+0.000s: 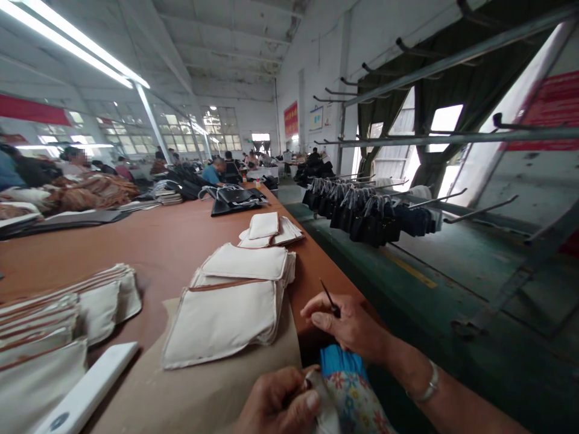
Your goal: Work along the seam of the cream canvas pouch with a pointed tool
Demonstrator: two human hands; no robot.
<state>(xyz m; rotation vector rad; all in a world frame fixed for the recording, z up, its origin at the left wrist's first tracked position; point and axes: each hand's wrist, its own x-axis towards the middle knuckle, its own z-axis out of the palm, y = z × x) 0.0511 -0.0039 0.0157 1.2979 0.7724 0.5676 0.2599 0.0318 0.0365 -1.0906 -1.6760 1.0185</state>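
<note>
My left hand [283,401] is low in the head view at the table's front edge. Its thumb and fingers pinch a small cream fabric piece [326,407], partly cut off by the frame. Just above it to the right, my right hand [346,319] is closed around a thin dark pointed tool [329,294] whose tip points up; its exact kind is unclear. Below the right hand lies a floral cloth [355,398] with a blue band [341,360]. Left of the hands, cream fabric pouches [226,319] with brown-edged seams are stacked on brown paper [181,392].
More cream pouches [265,226] lie farther along the brown table [181,247], and others [104,301] overlap at left beside a long white object [85,389]. Black bags [235,199] sit at the far end. A metal rack [407,140] with hanging black bags [357,211] stands right. People work behind.
</note>
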